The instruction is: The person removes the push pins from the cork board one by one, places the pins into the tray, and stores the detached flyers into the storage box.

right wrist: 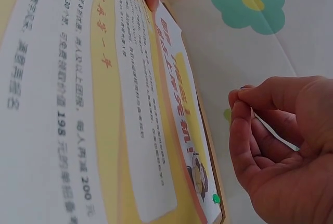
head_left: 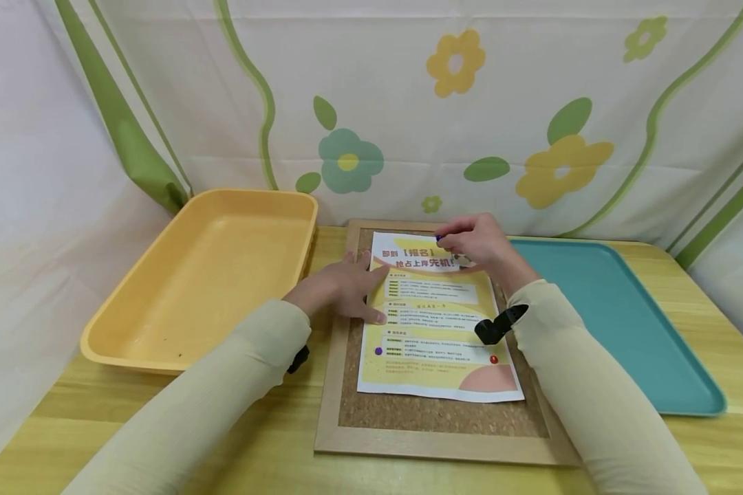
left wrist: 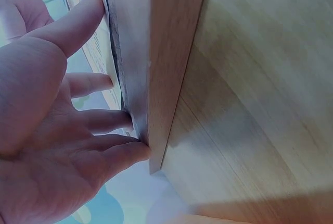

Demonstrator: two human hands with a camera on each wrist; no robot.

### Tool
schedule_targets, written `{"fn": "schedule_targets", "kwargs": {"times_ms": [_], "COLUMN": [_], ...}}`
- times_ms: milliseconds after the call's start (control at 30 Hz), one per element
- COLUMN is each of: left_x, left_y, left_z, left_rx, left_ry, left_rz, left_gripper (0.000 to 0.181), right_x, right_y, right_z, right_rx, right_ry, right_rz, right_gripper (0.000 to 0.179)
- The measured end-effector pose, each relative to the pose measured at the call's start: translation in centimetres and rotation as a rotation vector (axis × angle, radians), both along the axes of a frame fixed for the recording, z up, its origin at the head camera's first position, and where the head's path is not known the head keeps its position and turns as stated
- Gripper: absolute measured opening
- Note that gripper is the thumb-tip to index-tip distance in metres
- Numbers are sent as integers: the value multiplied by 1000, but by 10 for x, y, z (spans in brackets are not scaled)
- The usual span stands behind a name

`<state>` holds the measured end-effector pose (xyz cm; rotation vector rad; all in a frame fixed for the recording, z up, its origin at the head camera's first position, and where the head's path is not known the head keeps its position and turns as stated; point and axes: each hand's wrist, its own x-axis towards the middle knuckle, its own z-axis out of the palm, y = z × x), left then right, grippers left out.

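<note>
A yellow and white printed poster (head_left: 433,371) lies on a cork board (head_left: 402,412) with a wooden frame. My left hand (head_left: 349,285) rests on the board's left side, fingers spread; the thumb and some fingertips touch the poster. In the left wrist view other fingertips meet the wooden frame (left wrist: 174,52). Above the poster's top part, my right hand (head_left: 479,244) pinches a dark blue push pin (head_left: 438,238), mostly hidden by the fingertips. A purple push pin (head_left: 378,351) and a red push pin (head_left: 494,359) sit in the lower poster, a green push pin (right wrist: 216,198) at an upper corner.
A yellow tray (head_left: 223,295) stands left of the board. To the right, partly behind the right arm, lies a flat teal tray (head_left: 607,309). Behind the wooden table (head_left: 272,440) hangs a flowered curtain (head_left: 402,89).
</note>
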<state>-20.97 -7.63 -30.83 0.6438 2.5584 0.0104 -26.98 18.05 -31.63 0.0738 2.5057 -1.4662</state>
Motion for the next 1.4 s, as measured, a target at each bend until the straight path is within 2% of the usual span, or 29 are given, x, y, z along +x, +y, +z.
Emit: {"fn": "schedule_targets", "kwargs": {"times_ms": [400, 700, 1400], "left_x": [0, 1, 2], "left_y": [1, 1, 0], "left_z": [-3, -1, -1], "left_rx": [0, -1, 16], "left_ry": [4, -4, -6], "left_rz": [7, 12, 26], "left_gripper": [101, 101, 101], "right_x": [5, 8, 6], "right_y": [22, 37, 70], "right_z": [-3, -8, -21], "right_rx": [46, 32, 65], "right_ry": [56, 93, 108], "right_rz": [10, 0, -56], "right_gripper": [35, 36, 38]}}
